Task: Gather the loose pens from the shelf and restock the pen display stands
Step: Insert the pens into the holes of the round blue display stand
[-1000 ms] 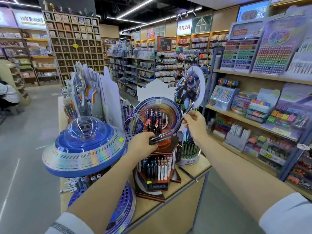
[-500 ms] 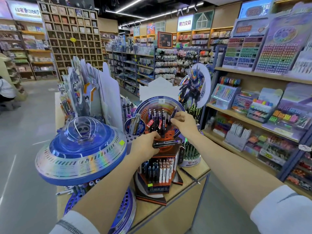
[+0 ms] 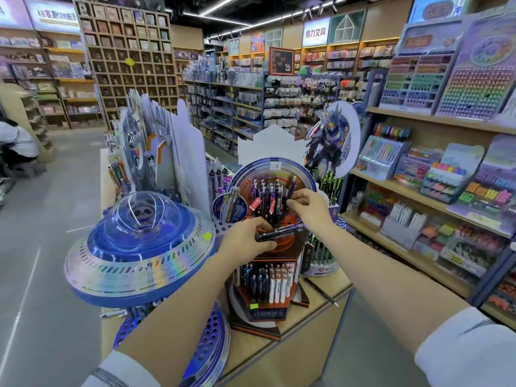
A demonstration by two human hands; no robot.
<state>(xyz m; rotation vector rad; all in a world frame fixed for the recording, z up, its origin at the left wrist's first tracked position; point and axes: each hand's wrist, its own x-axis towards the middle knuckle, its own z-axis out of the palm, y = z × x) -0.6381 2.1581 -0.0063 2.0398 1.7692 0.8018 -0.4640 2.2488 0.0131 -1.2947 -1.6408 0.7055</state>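
Observation:
A two-tier pen display stand point(image 3: 268, 275) with a round blue and orange backboard stands on the wooden table point(image 3: 307, 325). Its upper tier holds several upright dark pens point(image 3: 268, 196); its lower tier holds dark and white pens point(image 3: 265, 283). My left hand point(image 3: 245, 241) grips a small bunch of dark pens point(image 3: 279, 233) lying sideways in front of the upper tier. My right hand point(image 3: 308, 206) pinches one dark pen point(image 3: 291, 188) at the right of the upper tier, its lower end among the upright pens.
A blue saucer-shaped display point(image 3: 139, 247) stands at the left. One loose pen point(image 3: 321, 291) lies on the table at the right, by a tub of green-black pens point(image 3: 321, 255). Stocked shelves point(image 3: 432, 191) run along the right. A person crouches point(image 3: 16, 146) far left.
My right hand has carried a single pen from up by the robot cut-out down and left into the stand's upper tier. My left hand has kept its bunch of pens in front of the stand.

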